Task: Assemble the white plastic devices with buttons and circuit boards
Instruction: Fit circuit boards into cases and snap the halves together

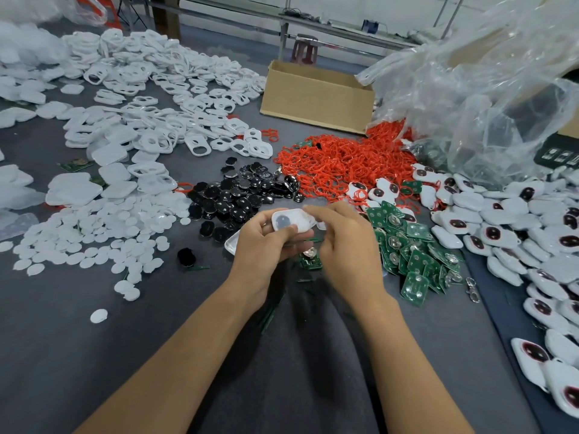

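White shell (293, 220): held just in front of the black button pile (238, 195), on its near side, above the desk (131, 355).

Left hand (266, 242): clamped on the shell, thumb across its near edge, fingers curled beneath.

Right hand (341, 236): curled fingertips at the shell's right end. Motion-blurred, so I cannot tell if it pinches or only presses.

Orientation: the long axis runs left to right, parallel to the near edge of the button pile. The broad face tilts up toward the camera. A dark oval window sits at the left end.

Also noted: one green circuit board (311, 261) lies on the desk below the hands, nearer than the button pile. The circuit board heap (407, 245) is right of the pile, and the red rings (344, 164) are behind and right of it.

Risks, as judged:
- The button could seat crooked if pressed off-centre, because the shell is held in the air.
- A slip from the left hand would send the shell into the loose buttons.
- A sweeping right wrist could knock the lone board into the heap.
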A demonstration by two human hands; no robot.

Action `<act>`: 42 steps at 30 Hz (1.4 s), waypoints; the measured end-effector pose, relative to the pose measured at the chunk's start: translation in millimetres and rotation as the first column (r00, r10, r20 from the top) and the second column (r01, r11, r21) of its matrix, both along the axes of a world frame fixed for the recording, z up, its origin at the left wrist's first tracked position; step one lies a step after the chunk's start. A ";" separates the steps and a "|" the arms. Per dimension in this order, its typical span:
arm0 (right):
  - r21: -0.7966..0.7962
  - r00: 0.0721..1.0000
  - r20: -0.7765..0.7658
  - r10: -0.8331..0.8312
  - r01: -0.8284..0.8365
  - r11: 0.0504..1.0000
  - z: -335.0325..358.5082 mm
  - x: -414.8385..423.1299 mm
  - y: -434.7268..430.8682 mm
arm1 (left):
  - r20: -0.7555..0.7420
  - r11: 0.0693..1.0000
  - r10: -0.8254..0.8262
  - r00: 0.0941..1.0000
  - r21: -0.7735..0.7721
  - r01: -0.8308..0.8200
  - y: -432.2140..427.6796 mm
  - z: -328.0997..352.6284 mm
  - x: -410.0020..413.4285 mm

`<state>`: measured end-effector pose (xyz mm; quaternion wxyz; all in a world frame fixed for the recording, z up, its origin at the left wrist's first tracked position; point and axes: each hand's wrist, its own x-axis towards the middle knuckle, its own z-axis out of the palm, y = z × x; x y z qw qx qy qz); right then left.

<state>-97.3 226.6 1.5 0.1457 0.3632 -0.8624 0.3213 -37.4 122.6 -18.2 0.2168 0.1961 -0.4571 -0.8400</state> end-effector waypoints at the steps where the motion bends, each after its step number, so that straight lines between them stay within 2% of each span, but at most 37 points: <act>1: -0.027 0.999 -0.013 -0.041 0.041 0.999 2.0 -3.5 3.9 | 0.003 1.000 0.004 1.000 0.005 -0.004 0.0 0.3 -0.1; 3: -0.075 0.981 -0.011 -0.192 0.191 0.979 4.1 -13.5 14.3 | 0.017 1.000 0.008 1.000 -0.009 -0.007 0.0 0.9 0.0; 6: 0.006 0.934 0.068 -0.351 0.352 0.936 0.2 -25.1 27.1 | 0.034 0.999 -0.002 0.999 -0.052 0.004 0.3 1.2 0.2; 10: 0.111 0.939 0.148 -0.311 0.297 0.949 -5.1 -29.7 31.7 | 0.040 0.997 -0.016 0.999 -0.075 0.018 0.7 1.6 0.5; 18: 0.214 0.939 0.074 -0.337 0.315 0.925 -7.4 -41.8 43.8 | 0.037 0.996 -0.004 0.999 -0.094 0.007 1.2 -0.5 1.1; 28: 0.201 0.915 0.098 -0.391 0.366 0.909 -6.5 -39.5 42.3 | 0.038 0.994 -0.032 0.999 -0.103 0.036 1.3 -1.7 0.5; 34: 0.123 0.900 0.154 -0.408 0.393 0.911 -7.0 -40.2 42.6 | 0.034 0.992 -0.031 0.999 -0.122 0.035 0.2 -1.9 1.5; 42: 0.150 0.919 0.087 -0.385 0.370 0.917 -5.0 -40.1 42.3 | 0.025 0.997 -0.035 0.999 -0.065 0.036 0.5 -0.6 0.7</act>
